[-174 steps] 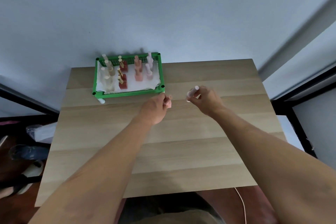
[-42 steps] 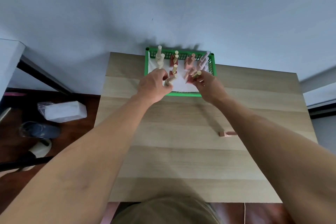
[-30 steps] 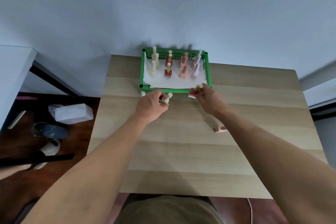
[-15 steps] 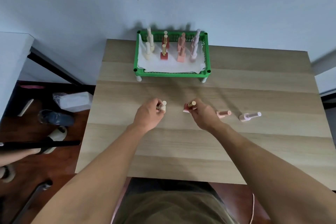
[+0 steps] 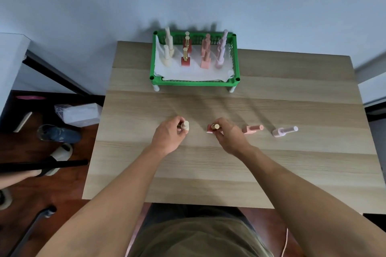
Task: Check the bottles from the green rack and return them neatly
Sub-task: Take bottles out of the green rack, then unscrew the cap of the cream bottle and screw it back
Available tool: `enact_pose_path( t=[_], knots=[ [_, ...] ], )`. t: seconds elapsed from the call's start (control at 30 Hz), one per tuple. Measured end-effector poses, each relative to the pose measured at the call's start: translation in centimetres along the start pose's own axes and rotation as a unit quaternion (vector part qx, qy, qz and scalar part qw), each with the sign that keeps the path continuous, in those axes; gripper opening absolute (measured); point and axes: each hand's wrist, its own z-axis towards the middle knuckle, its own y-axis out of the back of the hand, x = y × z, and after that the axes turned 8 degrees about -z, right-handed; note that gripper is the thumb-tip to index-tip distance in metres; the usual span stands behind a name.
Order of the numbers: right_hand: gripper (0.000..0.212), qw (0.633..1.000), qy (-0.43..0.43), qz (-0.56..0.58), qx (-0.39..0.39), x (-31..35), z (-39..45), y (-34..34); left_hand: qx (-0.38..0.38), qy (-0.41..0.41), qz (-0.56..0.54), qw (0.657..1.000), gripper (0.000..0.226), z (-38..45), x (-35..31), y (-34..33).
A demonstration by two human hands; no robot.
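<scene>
The green rack (image 5: 195, 83) stands at the table's far edge, lined with white paper, with several cream, red, pink and lilac bottles upright in rows. My left hand (image 5: 170, 135) grips a cream bottle (image 5: 185, 125) at mid-table. My right hand (image 5: 226, 135) grips a red bottle with a gold cap (image 5: 213, 127). To the right, a pink bottle (image 5: 252, 129) and a lilac bottle (image 5: 285, 131) lie on their sides on the table.
The wooden table (image 5: 229, 175) has a wall behind it. On the floor to the left are a wrapped white packet (image 5: 80, 113), shoes (image 5: 59, 134) and a black bar (image 5: 43, 166). A thin cable (image 5: 284, 244) hangs at the lower right.
Both hands took a bottle each from the rack and drew back to mid-table. The pink and lilac bottles came to lie on the table to the right.
</scene>
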Motion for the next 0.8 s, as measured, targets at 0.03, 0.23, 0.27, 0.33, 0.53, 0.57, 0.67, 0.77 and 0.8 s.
enact_pose_path(
  t=[0.03, 0.23, 0.27, 0.33, 0.53, 0.57, 0.67, 0.77, 0.8],
  knots=[
    [0.018, 1.000, 0.000, 0.002, 0.000, 0.0, 0.0, -0.1, 0.000, -0.002, 0.000, 1.000, 0.017, 0.0, 0.1, 0.0],
    [0.019, 1.000, 0.003, 0.005, -0.013, -0.1, -0.1, -0.5, 0.001, -0.020, -0.002, 1.000, 0.021, -0.2, 0.5, 0.2],
    [0.020, 1.000, 0.005, 0.005, -0.016, -0.1, -0.1, -0.5, 0.003, -0.022, -0.002, 1.000, 0.021, -0.2, 0.5, 0.1],
    [0.024, 1.000, 0.001, 0.000, -0.015, -0.1, -0.2, -0.4, 0.007, -0.024, -0.002, 1.000, 0.022, -0.1, 0.6, 0.1],
    [0.032, 0.999, -0.014, -0.029, -0.002, -0.2, -0.1, 0.1, 0.034, 0.004, 0.002, 0.999, 0.043, 0.2, 1.0, 0.7],
    [0.031, 0.999, -0.019, -0.029, -0.005, -0.4, 0.0, 0.3, 0.036, 0.007, 0.005, 0.999, 0.042, 0.3, 1.0, 0.8],
    [0.032, 0.999, -0.010, -0.027, -0.021, 0.1, 0.2, 1.2, 0.016, 0.025, 0.014, 0.999, 0.031, 0.1, 1.5, 1.7],
    [0.029, 0.999, 0.018, -0.017, -0.034, 0.8, 0.9, 2.4, -0.014, 0.028, 0.039, 0.999, 0.014, -0.1, 1.6, 2.4],
    [0.028, 0.999, 0.034, -0.014, -0.039, 1.3, 1.2, 2.9, -0.023, 0.032, 0.043, 0.998, 0.011, -0.2, 1.7, 2.7]
  ],
)
